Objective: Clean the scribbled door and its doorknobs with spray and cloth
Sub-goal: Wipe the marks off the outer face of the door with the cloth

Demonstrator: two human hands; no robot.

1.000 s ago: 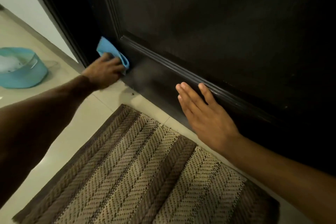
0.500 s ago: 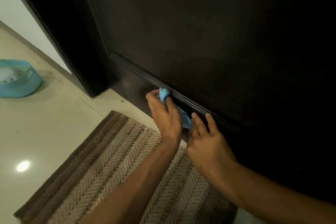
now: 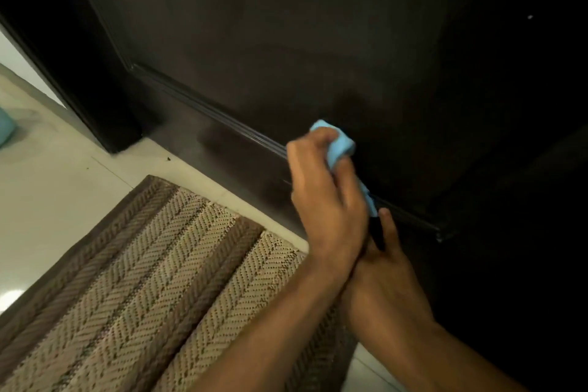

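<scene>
Left hand (image 3: 327,200) fingers curled, clamped on the blue cloth (image 3: 340,146), pressing it against the moulding ridge (image 3: 222,119) low on the dark door (image 3: 302,41). Right hand (image 3: 385,277) sits partly behind the left; 1 finger reaches up toward the ridge, the rest hidden, so grip unclear. Step looks like wiping the lower panel trim. Next probably needs firm pressure along the groove toward the right corner. Doormat (image 3: 159,280) lies below.

Striped doormat (image 3: 165,280) on tiled floor (image 3: 54,188)
</scene>
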